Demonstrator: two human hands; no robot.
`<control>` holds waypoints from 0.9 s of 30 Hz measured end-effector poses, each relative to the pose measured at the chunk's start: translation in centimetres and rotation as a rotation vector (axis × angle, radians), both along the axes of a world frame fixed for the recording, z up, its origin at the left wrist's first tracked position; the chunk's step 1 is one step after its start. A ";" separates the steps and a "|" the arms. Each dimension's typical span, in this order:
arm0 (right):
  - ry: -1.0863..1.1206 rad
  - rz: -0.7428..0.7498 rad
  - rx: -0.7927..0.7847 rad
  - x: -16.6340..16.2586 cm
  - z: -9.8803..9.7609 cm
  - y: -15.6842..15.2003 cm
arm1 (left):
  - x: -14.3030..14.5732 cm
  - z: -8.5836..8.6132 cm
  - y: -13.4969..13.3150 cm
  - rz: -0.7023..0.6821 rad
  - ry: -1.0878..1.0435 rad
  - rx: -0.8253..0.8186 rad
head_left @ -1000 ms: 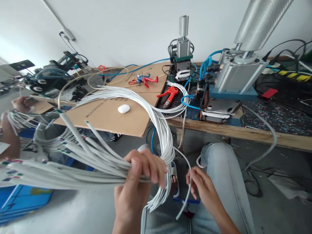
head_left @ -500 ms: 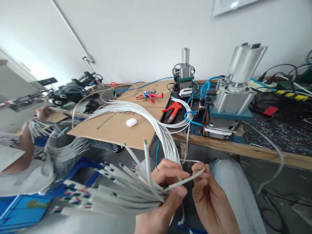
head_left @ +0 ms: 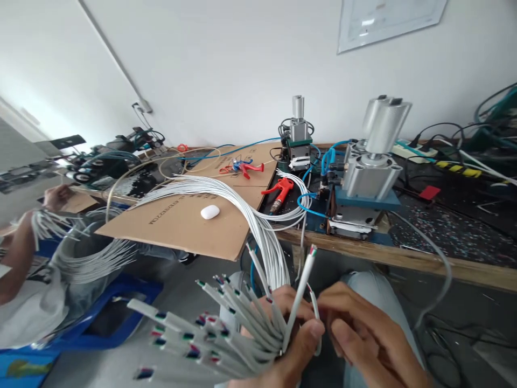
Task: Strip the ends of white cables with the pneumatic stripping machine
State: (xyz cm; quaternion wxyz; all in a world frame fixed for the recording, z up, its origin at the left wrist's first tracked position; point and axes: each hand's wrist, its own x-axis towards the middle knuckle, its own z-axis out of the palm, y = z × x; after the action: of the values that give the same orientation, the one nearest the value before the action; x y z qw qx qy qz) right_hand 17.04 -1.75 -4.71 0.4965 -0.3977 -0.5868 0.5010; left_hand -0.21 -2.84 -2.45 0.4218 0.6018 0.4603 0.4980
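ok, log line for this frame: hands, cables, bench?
left hand: grips white cable bundle | right hand: on single cable, end up | bench: pneumatic press, red air gun

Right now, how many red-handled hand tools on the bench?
2: a red-and-blue tool on the cardboard sheet, and a red air gun on the dark mat beside it. Others may be hidden among cables.

Both hands are seen bare, with no gloves, rings or watch shown; the left hand (head_left: pixel 288 337) is cut off at the wrist by the lower edge, so no sleeve is seen there; the right hand (head_left: pixel 365 337) is followed by a bare forearm; pale blue jeans (head_left: pixel 369 283) are worn over the knee.
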 end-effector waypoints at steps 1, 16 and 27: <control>-0.001 0.004 0.107 -0.2 0.7 0.3 | 0.1 0.0 0.0 -0.015 0.011 -0.010; 0.043 -0.118 0.237 -1.6 1.0 -1.0 | 0.0 1.1 0.7 -0.080 -0.013 -0.139; 0.055 0.006 0.188 -1.8 0.2 -0.9 | -0.3 1.1 0.9 -0.101 -0.019 -0.170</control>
State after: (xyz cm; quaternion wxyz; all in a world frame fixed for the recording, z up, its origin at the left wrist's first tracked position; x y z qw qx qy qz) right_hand 15.27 -2.64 -4.49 0.5460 -0.3338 -0.6187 0.4558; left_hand -0.48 -1.89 -1.36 0.5003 0.5815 0.4660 0.4410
